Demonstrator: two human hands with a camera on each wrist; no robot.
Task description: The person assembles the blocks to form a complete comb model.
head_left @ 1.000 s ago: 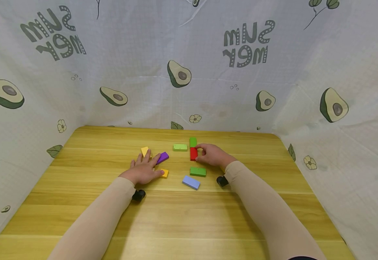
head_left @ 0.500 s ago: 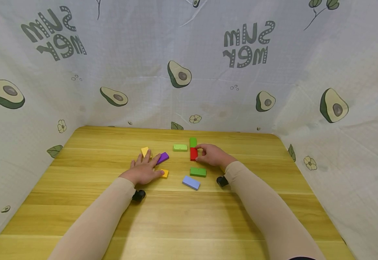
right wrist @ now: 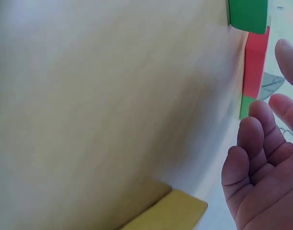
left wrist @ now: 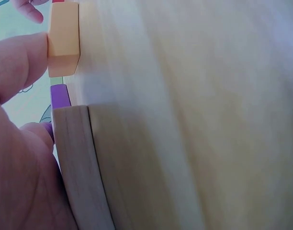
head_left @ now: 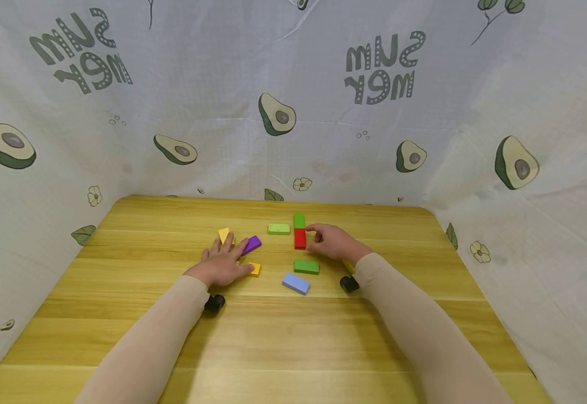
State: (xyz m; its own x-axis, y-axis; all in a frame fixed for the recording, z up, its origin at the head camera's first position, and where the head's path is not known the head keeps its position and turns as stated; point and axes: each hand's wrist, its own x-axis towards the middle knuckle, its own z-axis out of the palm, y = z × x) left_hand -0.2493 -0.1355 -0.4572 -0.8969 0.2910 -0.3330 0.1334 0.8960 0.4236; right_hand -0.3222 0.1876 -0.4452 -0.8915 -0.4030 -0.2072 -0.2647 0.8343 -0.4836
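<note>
My left hand (head_left: 221, 267) lies spread over several flat toy blocks. Its thumb touches an orange block (head_left: 255, 270), and its fingers reach a pale yellow block (head_left: 223, 233) and a purple block (head_left: 252, 244). Under the palm, the left wrist view shows a plain wooden block (left wrist: 78, 158). Just right of a red block (head_left: 300, 239), my right hand (head_left: 336, 242) holds nothing, with thumb and index finger apart and a narrow gap from the block. The red block lies end to end with a green block (head_left: 299, 220).
A light green block (head_left: 278, 229) lies left of the red and green pair. Nearer are another green block (head_left: 306, 266) and a light blue block (head_left: 295, 283). A yellow block (right wrist: 168, 213) sits below the right wrist. Printed cloth (head_left: 212, 179) hangs behind the table (head_left: 273, 348).
My right hand has let go of the red block and drawn slightly to the right. The red block stays against the green one. My left hand has not moved.
</note>
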